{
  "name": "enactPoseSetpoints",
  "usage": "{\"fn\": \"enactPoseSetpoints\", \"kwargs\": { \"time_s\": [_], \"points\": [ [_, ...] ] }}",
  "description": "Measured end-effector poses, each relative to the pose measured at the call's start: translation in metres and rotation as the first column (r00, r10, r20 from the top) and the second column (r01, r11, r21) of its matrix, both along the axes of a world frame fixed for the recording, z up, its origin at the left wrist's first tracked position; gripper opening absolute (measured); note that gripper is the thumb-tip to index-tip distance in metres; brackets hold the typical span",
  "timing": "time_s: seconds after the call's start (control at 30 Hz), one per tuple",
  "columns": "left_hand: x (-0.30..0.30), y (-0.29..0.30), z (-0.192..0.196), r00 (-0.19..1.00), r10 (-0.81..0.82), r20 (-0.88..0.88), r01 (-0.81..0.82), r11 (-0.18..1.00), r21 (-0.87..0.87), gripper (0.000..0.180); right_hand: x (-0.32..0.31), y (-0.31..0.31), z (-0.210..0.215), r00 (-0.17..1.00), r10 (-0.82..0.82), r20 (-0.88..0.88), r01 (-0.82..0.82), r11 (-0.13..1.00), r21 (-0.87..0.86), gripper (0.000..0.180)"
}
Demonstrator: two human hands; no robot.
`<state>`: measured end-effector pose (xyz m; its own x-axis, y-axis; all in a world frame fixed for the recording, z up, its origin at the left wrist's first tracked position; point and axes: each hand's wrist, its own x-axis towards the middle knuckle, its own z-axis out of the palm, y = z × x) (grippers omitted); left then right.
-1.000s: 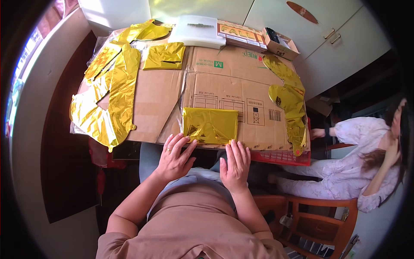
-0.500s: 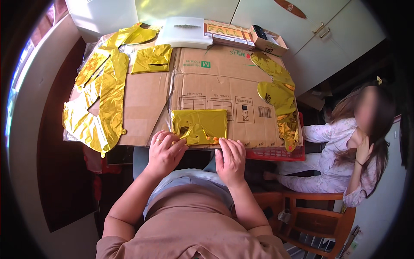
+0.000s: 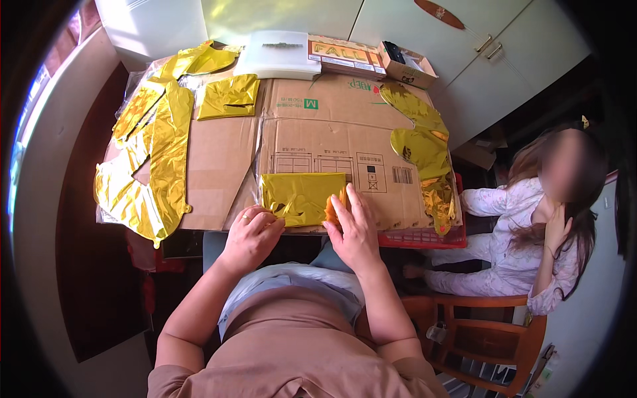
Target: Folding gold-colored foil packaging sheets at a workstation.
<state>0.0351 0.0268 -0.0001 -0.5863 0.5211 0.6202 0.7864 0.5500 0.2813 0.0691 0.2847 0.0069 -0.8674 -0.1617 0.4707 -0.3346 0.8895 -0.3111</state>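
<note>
A folded gold foil balloon [image 3: 298, 196] lies as a flat rectangle at the near edge of the cardboard. My left hand [image 3: 251, 239] is at its near left corner, fingers curled and pinched on the foil edge. Along the right side, my right hand [image 3: 355, 232] has its fingers stretched out against the foil. That side is raised and curled beside the fingers, with an orange tint. Another folded gold foil piece [image 3: 229, 97] rests farther back on the left.
Large flat gold foil balloons lie on the left [image 3: 162, 172] and right [image 3: 424, 149] of the cardboard [image 3: 318, 136]. At the back are a white box [image 3: 279, 56], a flat printed box [image 3: 345, 56] and an open carton [image 3: 408, 66]. A person [image 3: 514, 239] sits at right.
My right hand has moved up along the balloon's right side, and that side is now raised and curled. My left hand stays at the near left corner.
</note>
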Motion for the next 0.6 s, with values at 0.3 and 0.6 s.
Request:
{"fn": "enactPoseSetpoints", "kwargs": {
  "time_s": [0.3, 0.6],
  "points": [
    [-0.006, -0.002, 0.0, 1.0, -0.026, -0.011, 0.026, 1.0, -0.011, 0.025, -0.009, 0.01, -0.001, 0.998, 0.056, 0.04, -0.058, 0.996, 0.062, 0.043],
    [-0.009, -0.001, -0.001, 0.997, -0.035, 0.072, 0.034, 0.999, 0.006, 0.021, -0.036, -0.006, -0.008, 0.986, -0.169, -0.013, 0.168, 0.986, -0.012, 0.046]
  ]
}}
